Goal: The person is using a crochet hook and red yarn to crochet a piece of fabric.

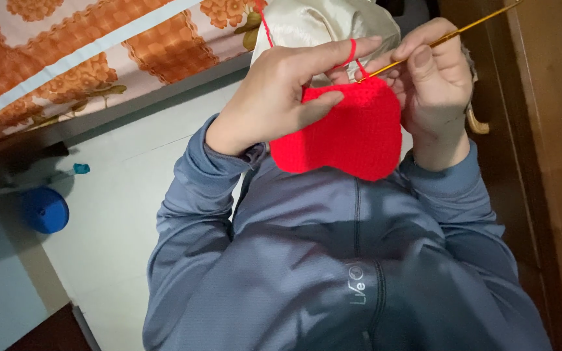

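Overhead, the head camera took in two hands and one piece of crochet work between them. The left hand (274, 97) was closed on the red crocheted piece (352, 133), thumb pressed on its front near the top edge, with one strand of red yarn (351, 52) looped over the outstretched index finger. The right hand (434, 71) was curled tight round one gold crochet hook (424, 47), whose tip met the top edge of the red piece; the hook's far end ran out of the picture at the upper right. One grey-blue long-sleeved top (333, 260) covered both arms and the chest, and its lower part was cut off by the bottom edge. Behind the hands lay one cream satin fabric (326, 23), mostly hidden, its shape hard to make out. One orange flowered bedsheet (79, 52) filled the upper left. On the pale floor (125, 195) stood one blue round object (45, 210) and one small teal item (82, 168), too small to identify. Brown wooden furniture (548, 130) ran down the right side, only partly in view.
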